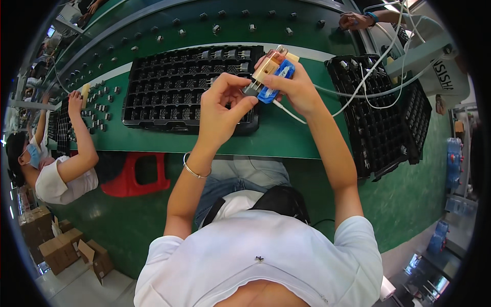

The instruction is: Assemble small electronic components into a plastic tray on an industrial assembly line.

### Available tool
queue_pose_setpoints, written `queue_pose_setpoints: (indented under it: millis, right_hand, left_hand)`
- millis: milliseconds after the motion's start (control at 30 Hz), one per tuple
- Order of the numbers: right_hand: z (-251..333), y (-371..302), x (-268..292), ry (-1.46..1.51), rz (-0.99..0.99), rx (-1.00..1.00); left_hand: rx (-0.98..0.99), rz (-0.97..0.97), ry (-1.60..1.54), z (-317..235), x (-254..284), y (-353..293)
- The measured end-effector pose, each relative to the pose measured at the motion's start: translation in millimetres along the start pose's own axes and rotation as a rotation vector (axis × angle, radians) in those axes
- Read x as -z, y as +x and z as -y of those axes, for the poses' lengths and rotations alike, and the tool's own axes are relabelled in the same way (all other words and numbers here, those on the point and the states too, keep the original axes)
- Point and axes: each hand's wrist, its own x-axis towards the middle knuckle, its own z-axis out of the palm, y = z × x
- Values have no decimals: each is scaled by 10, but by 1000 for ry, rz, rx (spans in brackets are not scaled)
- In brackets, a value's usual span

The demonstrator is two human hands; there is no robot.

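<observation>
Over the near side of the green bench, my right hand (300, 91) is closed around a small hand-held fixture (267, 69) with a cream block, a clear reddish end and a blue part (282, 74). A white cable (290, 112) trails from it. At the fixture's lower left end is a small grey part with metal pins (250, 89), which my left hand (219, 110) pinches between thumb and fingers. Behind my hands lies a black compartment tray (169, 123), with several small grey pinned parts (231, 53) in its far right pockets.
At the right, black trays (365, 117) overhang the bench edge, near hanging white tubes (365, 77). Small parts (216, 28) lie spaced along the far green belt. A co-worker (66, 174) sits at the left near a red stool (135, 179); another person's hand (355, 21) is at the far right.
</observation>
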Motion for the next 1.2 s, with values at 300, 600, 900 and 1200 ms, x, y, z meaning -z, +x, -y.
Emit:
queue_pose_setpoints:
  millis: [300,600,900,1200]
  right_hand:
    - [-176,-50,-25,262,102,-113]
    - [-229,-74,35,356,188,-193]
    - [-357,101,728,-763,-442,219]
    - [-623,123,602,-966,-581,362]
  left_hand:
    - [83,44,-206,30,40,-8]
    - [117,67,-148,24,34,-20]
    - [-102,-209,1253,86,603,143]
    - [-33,-138,1478,250,578,408]
